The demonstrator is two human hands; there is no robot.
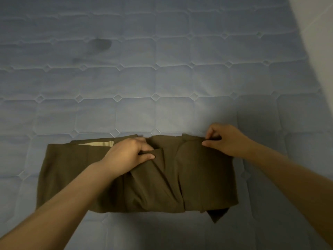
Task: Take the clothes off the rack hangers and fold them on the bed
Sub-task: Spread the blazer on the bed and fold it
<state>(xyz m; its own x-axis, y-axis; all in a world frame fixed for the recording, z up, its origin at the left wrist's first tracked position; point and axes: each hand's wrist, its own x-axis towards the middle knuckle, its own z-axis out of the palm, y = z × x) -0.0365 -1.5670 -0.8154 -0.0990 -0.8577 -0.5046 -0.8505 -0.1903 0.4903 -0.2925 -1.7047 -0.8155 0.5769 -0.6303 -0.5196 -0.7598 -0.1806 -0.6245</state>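
A: Head view: what is lying there?

B: An olive-brown garment (180,175), partly folded, on the near part of the blue quilted mattress (162,78). Its long axis runs left to right, parallel to the near edge of the bed. A pale lining strip (97,144) shows at its far left edge, and a dark corner pokes out at the lower right.

A: And the hands?

B: Both reach in from below, bare forearms angled inward. The left hand (129,154) lies on the middle of the cloth, thumb and fingers curled and pinching a raised fold. The right hand (223,139) is at the far right corner, fingertips and thumb nipping the top edge of the fabric. The top layer between them is rumpled into diagonal creases.

A: Anything else around?

B: A dark stain (102,44) on the mattress, well beyond the garment, and a white wall (317,33) along the right side.
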